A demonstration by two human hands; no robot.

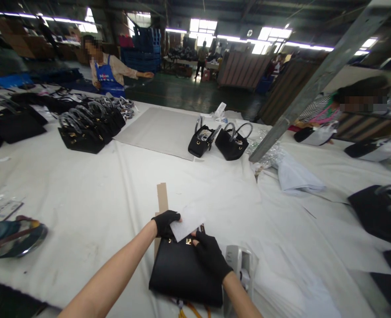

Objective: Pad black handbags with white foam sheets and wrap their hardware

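A black handbag (185, 274) with gold clasp hardware lies on the white-covered table in front of me. Over its top edge I hold a small sheet of white paper (188, 221). My left hand (166, 223), in a black fingerless glove, pinches the paper's left side. My right hand (210, 254), gloved the same way, has its fingertips closed at the paper's lower right corner, beside the gold clasp. Beneath and beyond the bag lies a brown cardboard strip (162, 196).
A grey tape dispenser (240, 265) stands right of the bag, an iron (16, 236) at the left. Finished handbags (86, 128) line the far left; two more (231, 141) stand ahead near a metal post (301, 97). Co-workers are at the far left (111, 73) and right (324, 108).
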